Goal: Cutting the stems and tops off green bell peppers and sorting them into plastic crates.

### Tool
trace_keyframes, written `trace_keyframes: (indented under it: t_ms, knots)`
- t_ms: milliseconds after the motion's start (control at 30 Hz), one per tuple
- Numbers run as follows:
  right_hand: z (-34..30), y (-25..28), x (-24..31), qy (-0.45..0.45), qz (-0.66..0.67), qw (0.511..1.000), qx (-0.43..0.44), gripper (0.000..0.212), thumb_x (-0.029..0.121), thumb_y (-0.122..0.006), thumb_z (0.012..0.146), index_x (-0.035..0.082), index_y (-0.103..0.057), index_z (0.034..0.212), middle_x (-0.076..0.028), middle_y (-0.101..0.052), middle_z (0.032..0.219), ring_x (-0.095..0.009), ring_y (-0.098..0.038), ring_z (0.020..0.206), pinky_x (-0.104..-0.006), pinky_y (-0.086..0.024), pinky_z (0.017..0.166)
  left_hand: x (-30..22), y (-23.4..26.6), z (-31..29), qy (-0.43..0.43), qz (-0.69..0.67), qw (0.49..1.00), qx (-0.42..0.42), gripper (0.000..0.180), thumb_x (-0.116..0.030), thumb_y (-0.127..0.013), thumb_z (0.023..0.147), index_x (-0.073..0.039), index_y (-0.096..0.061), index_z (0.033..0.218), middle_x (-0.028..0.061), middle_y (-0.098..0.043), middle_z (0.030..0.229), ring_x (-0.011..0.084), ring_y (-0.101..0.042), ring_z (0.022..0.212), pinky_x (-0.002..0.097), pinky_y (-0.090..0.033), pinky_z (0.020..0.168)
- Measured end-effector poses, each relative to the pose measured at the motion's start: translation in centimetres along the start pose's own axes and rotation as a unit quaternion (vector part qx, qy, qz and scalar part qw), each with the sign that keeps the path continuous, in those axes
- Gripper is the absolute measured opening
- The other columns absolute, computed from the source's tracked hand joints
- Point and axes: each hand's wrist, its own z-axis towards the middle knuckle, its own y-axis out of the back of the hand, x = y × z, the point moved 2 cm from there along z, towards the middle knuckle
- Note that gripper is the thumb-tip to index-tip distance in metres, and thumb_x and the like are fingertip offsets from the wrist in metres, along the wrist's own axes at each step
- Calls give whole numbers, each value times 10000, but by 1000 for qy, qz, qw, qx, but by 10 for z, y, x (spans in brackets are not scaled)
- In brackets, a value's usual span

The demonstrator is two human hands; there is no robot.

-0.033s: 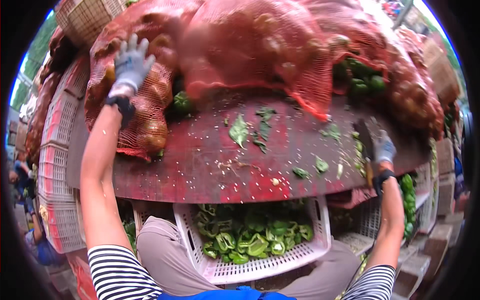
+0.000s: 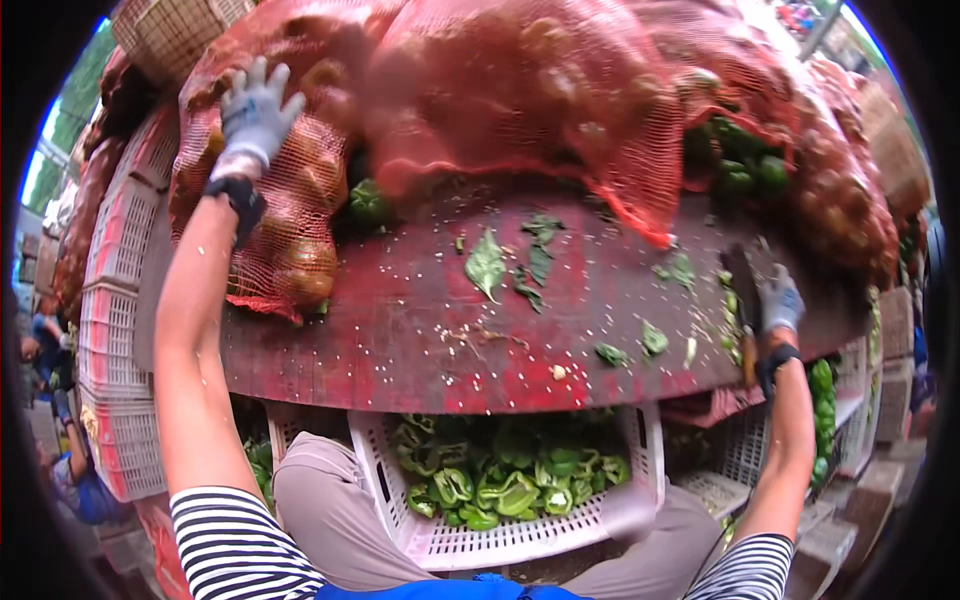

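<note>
My left hand (image 2: 252, 110), in a grey glove, reaches far up and left, its fingers spread flat on a red mesh sack (image 2: 290, 230) of brownish produce. A green pepper (image 2: 368, 202) lies just right of that sack. My right hand (image 2: 780, 302), also gloved, sits at the right edge of the dark red table (image 2: 400, 330), closed on what looks like a dark-bladed knife (image 2: 741, 275) pointing away from me. On my lap, below the table edge, rests a white plastic crate (image 2: 642, 450) of cut green peppers (image 2: 500, 485).
More red mesh sacks (image 2: 520, 90) pile across the table's far side, one showing green peppers (image 2: 742, 160). Leaf scraps (image 2: 487, 265) and seeds litter the tabletop. Pale crates (image 2: 115, 300) stack at the left, a woven basket (image 2: 170, 30) stands above them, and another person (image 2: 50, 350) is at the far left.
</note>
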Motion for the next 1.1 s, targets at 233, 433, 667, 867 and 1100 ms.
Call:
trace_keyframes:
  t_ms: [233,433,667,867,1100]
  knots:
    - [34,-75,14,43,58,994,87,415,231,-571,882,83,-584,1270,-209,-599,1247,-369,-579,1141,-423,-455,973,53,-87,6,-24,3,997,73,587,-510,-542,903,-150,-519,1366,118,-500,1402,331,-453,1282,494,-409,1006]
    - [26,-42,-5,-83,74,970,216,504,324,-627,819,13,-591,1214,-244,-613,1173,-389,-580,1104,-435,-470,945,25,-47,38,7,-35,980,197,607,-409,-632,849,-129,-497,1370,129,-467,1425,317,-438,1288,458,-384,1023]
    - [103,94,176,140,196,955,174,607,342,-693,804,8,-535,1285,-215,-561,1271,-369,-511,1206,-424,-402,1034,31,-27,125,20,-24,978,207,572,-426,-671,836,-121,-520,1296,140,-349,1503,351,-390,1327,493,-317,1088]
    - [242,140,349,172,364,900,169,764,467,-644,847,-38,-433,1380,-256,-457,1404,-347,-421,1327,-392,-319,1105,5,-49,189,-11,-101,971,216,587,-558,-535,882,-196,-529,1344,128,-427,1440,346,-405,1287,537,-286,1088]
    - [369,111,474,130,280,924,226,983,606,-670,768,0,-331,1464,-277,-406,1442,-375,-388,1352,-433,-317,1117,-7,-64,188,24,-144,947,287,575,-575,-506,874,-286,-514,1371,130,-373,1500,416,-327,1332,581,-248,1084]
